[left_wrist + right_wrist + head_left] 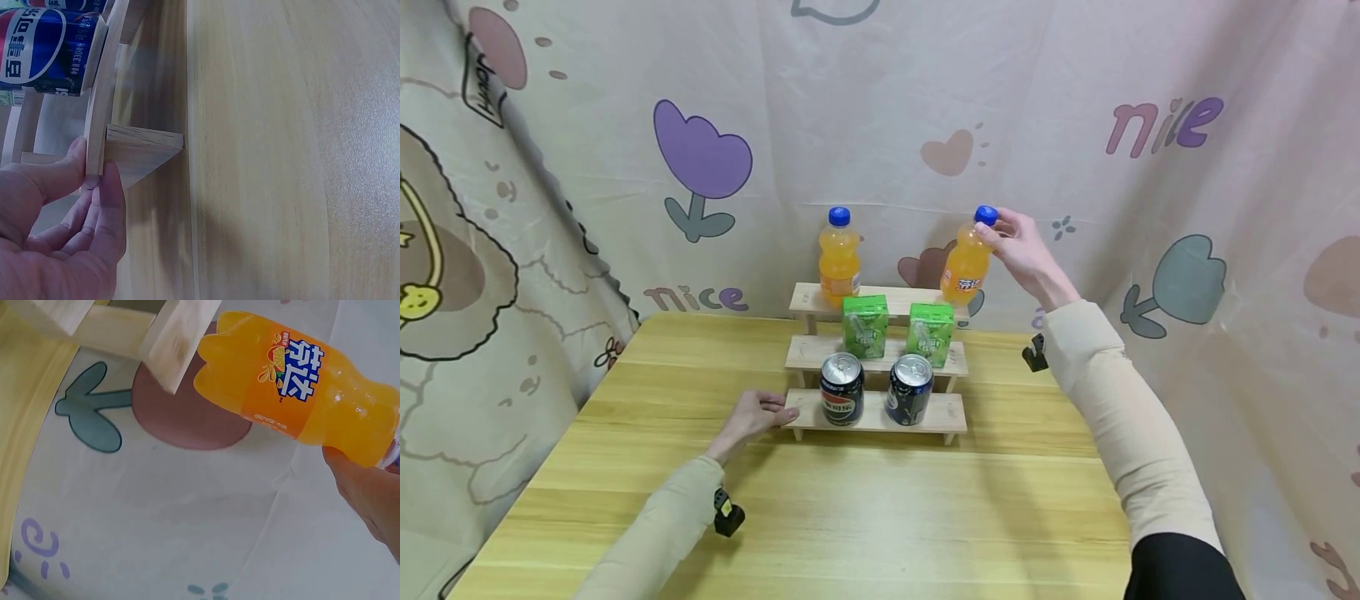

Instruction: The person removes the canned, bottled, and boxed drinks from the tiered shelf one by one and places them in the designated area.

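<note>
My right hand (1024, 254) grips an orange soda bottle (966, 265) near its blue cap, tilted at the right end of the top shelf. In the right wrist view the bottle (281, 381) has its base close to the shelf end (178, 347); whether they touch I cannot tell. With thumb and fingers, my left hand (758, 419) pinches the left end of the bottom step of a three-step wooden rack (876, 423). The left wrist view shows the thumb on top of the board (103, 106) and fingers beneath it.
Another orange soda bottle (839, 258) stands on the top step's left. Two green drink cartons (865, 327) occupy the middle step. Two dark blue cola cans (842, 389) stand on the bottom step. The rack sits on a wooden table (880, 517) before a printed curtain (850, 108).
</note>
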`<state>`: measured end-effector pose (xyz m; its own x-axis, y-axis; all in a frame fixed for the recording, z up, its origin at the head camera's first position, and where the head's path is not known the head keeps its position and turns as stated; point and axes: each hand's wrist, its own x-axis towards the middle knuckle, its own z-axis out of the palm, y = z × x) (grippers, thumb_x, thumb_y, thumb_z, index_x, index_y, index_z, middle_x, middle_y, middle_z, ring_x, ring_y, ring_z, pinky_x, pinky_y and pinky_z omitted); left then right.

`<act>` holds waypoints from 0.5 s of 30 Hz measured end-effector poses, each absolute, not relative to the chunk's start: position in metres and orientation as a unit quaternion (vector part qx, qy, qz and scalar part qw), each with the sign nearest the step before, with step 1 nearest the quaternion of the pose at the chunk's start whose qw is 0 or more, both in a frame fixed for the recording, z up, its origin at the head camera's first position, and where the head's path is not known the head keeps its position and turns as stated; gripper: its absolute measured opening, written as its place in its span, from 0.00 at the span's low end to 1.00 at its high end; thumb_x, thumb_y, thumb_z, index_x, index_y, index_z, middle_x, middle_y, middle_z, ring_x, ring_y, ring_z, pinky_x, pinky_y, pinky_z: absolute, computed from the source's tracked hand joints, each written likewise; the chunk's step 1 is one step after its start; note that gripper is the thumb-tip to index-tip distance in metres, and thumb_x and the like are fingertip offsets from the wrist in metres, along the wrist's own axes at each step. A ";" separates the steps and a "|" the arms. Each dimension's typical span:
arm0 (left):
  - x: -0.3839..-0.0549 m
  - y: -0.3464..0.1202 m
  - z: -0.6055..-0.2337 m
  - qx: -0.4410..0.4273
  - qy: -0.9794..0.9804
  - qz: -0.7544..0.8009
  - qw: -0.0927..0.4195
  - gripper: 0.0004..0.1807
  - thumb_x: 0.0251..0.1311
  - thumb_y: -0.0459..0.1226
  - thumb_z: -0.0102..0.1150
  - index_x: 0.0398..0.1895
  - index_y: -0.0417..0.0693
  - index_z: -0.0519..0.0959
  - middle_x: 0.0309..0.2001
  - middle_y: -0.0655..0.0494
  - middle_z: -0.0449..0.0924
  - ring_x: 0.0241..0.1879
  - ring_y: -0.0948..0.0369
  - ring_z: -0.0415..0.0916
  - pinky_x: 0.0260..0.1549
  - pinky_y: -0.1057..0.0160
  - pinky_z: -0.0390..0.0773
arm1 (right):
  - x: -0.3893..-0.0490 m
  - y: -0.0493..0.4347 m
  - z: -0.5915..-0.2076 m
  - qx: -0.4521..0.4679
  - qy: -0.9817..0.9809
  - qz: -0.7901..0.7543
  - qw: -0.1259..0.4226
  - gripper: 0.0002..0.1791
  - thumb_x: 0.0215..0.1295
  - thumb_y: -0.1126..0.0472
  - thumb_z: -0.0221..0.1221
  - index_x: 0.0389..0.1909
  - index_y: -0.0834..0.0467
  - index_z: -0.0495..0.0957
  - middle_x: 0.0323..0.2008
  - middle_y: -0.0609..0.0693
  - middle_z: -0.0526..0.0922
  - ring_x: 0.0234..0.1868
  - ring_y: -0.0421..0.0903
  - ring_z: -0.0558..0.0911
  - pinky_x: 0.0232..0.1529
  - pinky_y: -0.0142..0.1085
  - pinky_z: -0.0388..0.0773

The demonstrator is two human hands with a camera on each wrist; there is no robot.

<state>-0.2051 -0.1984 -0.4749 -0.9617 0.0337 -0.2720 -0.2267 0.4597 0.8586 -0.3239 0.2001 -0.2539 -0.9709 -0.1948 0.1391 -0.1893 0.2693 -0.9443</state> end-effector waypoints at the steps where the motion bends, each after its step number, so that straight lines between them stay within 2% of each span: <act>1: -0.206 -0.198 -0.475 -0.062 0.845 0.517 0.126 0.30 0.59 0.38 0.71 0.57 0.23 0.73 0.52 0.28 0.81 0.50 0.44 0.82 0.53 0.52 0.83 | -0.323 0.203 -0.253 -0.118 0.797 -0.592 0.001 0.20 0.76 0.58 0.53 0.62 0.65 0.70 0.51 0.49 0.76 0.58 0.46 0.73 0.78 0.54 0.60; 5: -0.206 -0.197 -0.473 -0.062 0.847 0.513 0.124 0.30 0.60 0.38 0.70 0.57 0.23 0.73 0.52 0.28 0.81 0.49 0.45 0.82 0.52 0.53 0.84 | -0.320 0.215 -0.252 -0.110 0.805 -0.584 -0.006 0.17 0.76 0.57 0.53 0.60 0.62 0.71 0.56 0.54 0.75 0.61 0.49 0.72 0.78 0.54 0.59; 10: -0.207 -0.198 -0.476 -0.062 0.845 0.516 0.123 0.29 0.60 0.37 0.70 0.56 0.23 0.73 0.51 0.28 0.81 0.48 0.46 0.83 0.51 0.54 0.84 | -0.317 0.231 -0.253 -0.097 0.813 -0.575 -0.010 0.16 0.76 0.55 0.53 0.59 0.59 0.72 0.59 0.54 0.73 0.67 0.53 0.69 0.79 0.55 0.58; 15: -0.205 -0.198 -0.477 -0.063 0.847 0.514 0.123 0.28 0.59 0.37 0.70 0.56 0.24 0.74 0.51 0.29 0.81 0.47 0.48 0.83 0.49 0.55 0.85 | -0.313 0.248 -0.260 -0.076 0.828 -0.555 -0.016 0.23 0.76 0.52 0.53 0.65 0.59 0.69 0.65 0.56 0.70 0.70 0.54 0.66 0.79 0.55 0.58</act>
<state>-0.2053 -0.1979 -0.4771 -0.9617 0.0197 -0.2734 -0.2333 0.4646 0.8543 -0.3134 0.2480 -0.2602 -0.9880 -0.1082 0.1101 -0.1430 0.3730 -0.9168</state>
